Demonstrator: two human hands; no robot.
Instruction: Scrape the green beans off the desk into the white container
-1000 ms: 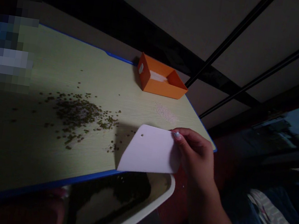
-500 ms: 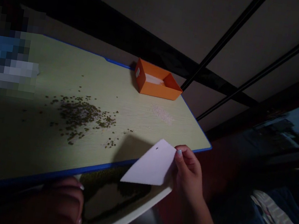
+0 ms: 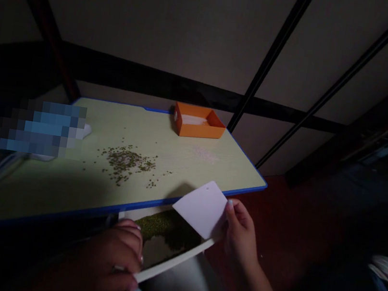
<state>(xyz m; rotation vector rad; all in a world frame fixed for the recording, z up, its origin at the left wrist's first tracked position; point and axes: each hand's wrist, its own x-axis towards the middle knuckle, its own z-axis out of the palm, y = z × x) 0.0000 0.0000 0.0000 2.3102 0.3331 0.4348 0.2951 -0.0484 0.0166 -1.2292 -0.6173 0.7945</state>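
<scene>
My right hand [image 3: 242, 228] pinches a flat white card [image 3: 202, 210] with a small hole near one corner. The card is tilted over a white-rimmed container [image 3: 176, 262] just below the table's front edge. Inside the container lie many small green beans [image 3: 156, 225], with a paler bare-looking patch among them. My left hand [image 3: 120, 251] is closed around the container's left side, thumb outside and fingers over the rim. On the table [image 3: 74, 191], a loose heap of green beans mixed with pale grains [image 3: 126, 160] lies beyond my hands.
An orange box [image 3: 201, 131] with pale contents stands at the table's back edge. White grains [image 3: 204, 154] are scattered before it. A blurred-out blue and white object [image 3: 46, 131] sits at the left. A panelled wall [image 3: 160, 28] rises behind the table.
My view has turned and tilted up. My left hand now shows more fully around the container's side. The card's tilt has changed, still in my right hand.
</scene>
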